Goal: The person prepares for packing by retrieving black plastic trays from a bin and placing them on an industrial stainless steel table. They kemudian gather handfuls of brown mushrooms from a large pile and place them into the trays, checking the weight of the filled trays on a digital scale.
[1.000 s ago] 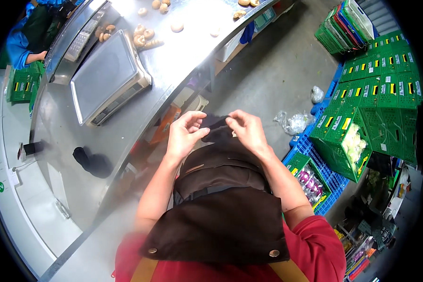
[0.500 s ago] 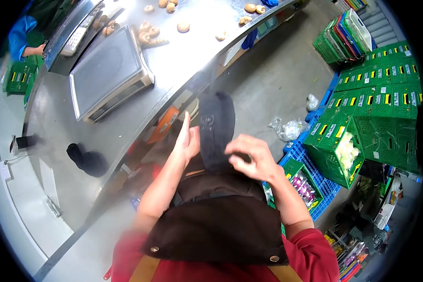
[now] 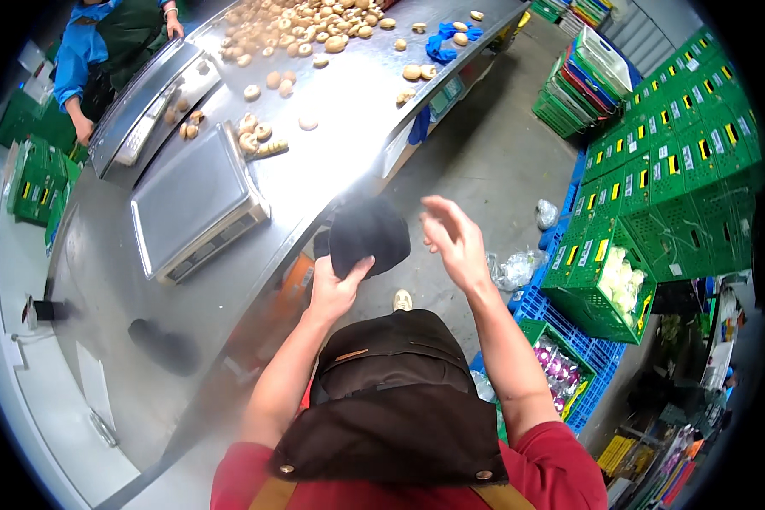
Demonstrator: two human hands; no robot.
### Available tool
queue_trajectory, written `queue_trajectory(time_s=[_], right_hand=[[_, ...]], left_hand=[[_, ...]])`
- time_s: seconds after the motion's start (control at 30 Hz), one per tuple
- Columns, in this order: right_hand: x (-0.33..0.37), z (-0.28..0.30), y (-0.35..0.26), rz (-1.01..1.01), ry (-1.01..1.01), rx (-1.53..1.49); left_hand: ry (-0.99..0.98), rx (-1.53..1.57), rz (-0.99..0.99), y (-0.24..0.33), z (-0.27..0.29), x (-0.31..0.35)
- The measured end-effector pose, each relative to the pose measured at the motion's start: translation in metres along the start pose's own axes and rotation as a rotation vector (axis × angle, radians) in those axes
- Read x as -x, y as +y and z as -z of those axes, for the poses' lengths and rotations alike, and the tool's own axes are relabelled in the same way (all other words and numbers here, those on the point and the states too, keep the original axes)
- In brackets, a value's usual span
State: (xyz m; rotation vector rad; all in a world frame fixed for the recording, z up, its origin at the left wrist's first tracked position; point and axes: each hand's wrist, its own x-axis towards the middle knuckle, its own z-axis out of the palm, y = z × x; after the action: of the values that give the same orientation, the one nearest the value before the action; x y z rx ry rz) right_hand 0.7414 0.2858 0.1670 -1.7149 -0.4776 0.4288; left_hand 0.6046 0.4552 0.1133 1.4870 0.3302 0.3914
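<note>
My left hand is closed on the lower edge of a soft black cloth piece, with the thumb laid over it. The cloth is bunched into a rounded shape and slightly blurred, so its exact kind does not show. To the right of it, my right hand is raised with fingers apart and loosely bent, touching nothing. Another dark cloth piece lies blurred on the steel table, left of my left forearm.
A flat-topped scale stands on the table, with many brown mushrooms beyond. A person in blue sleeves is across the table. Blue pallets with stacked green crates and plastic wrap are at right.
The black cloth was hanging long between my hands, the left palm flat beside it; now my left hand grips it bunched up. My right hand has moved up and away. The view has shifted.
</note>
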Motion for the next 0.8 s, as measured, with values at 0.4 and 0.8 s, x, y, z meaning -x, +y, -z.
queue_trajectory(time_s=[0.4,0.8], right_hand=[[-0.010,-0.009,-0.016,-0.022,-0.277,0.247],[0.030,-0.058,0.039,0.211,0.299,0.438]], left_hand=[[-0.055,-0.114,-0.087,0.020,0.032,0.007],[-0.277,-0.793,-0.259,0.020,-0.021,-0.004]])
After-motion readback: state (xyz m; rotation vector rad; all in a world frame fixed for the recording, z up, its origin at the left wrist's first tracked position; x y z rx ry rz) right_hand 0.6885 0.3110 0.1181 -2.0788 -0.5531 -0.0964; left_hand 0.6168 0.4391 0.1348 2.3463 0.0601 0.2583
